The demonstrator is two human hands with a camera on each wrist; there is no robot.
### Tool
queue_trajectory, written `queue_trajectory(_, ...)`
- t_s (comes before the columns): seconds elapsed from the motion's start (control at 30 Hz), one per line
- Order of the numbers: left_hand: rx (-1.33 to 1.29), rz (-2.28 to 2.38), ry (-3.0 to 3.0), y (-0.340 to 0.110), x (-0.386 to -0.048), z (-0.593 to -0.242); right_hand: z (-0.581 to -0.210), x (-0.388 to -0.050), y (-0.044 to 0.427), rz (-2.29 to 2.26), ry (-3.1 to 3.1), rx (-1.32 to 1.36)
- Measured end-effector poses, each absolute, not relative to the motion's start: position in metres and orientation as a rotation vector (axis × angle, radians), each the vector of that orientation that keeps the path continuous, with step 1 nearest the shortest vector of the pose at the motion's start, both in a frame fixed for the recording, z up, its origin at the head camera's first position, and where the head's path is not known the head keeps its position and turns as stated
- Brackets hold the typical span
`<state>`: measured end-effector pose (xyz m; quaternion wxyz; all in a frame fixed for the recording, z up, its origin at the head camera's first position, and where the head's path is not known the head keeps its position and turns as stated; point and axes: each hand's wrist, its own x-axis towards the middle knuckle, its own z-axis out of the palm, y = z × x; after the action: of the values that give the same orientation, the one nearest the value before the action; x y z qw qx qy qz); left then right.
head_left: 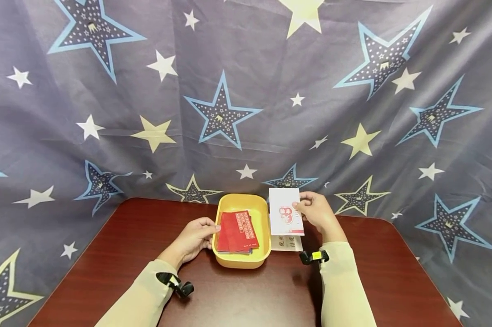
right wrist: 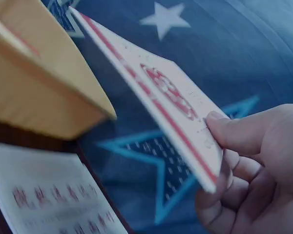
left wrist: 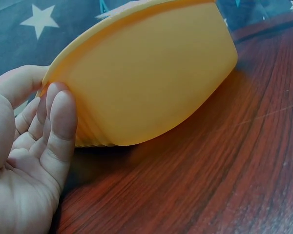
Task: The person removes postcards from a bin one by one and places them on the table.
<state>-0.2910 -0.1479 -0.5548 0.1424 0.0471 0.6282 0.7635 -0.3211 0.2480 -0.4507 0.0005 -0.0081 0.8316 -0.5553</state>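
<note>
A yellow plastic tub (head_left: 241, 263) stands on the table, with several flat red printed cards or envelopes (head_left: 232, 231) stacked inside. My left hand (head_left: 192, 240) grips the tub's left rim, the thumb over the edge and the fingers against the outer wall (left wrist: 151, 73). To the right of the tub, my right hand (head_left: 318, 212) pinches a thin white card or booklet (head_left: 282, 209) by its right edge. It carries a red emblem and a red strip, and is raised off the table. Below it lies a pale sheet or booklet with printed characters (right wrist: 49, 192), partly covered in the head view.
The dark red wooden table (head_left: 140, 236) reaches back to a grey curtain (head_left: 266, 54) patterned with stars. Each forearm wears a black wrist device (head_left: 182, 288) near the sleeve cuff. The tub's right wall is close beside the flat sheet.
</note>
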Motion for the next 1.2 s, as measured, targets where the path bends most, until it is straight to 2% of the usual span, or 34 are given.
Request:
queue_trajectory(0.27,0.145,2.189,1.826,-0.149,-0.294,-0.555,-0.477,-0.329,0.274,-1.652,2.606,0.049)
queue_trajectory(0.6,0.145,2.210,1.802,-0.148,-0.293,-0.556,-0.515,-0.335,0.275,-1.518,2.596,0.058)
queue_trajectory(1.2,0.111,2.190,1.821,-0.148,-0.292,-0.554,-0.521,-0.334,0.274,-1.232,2.820,0.039)
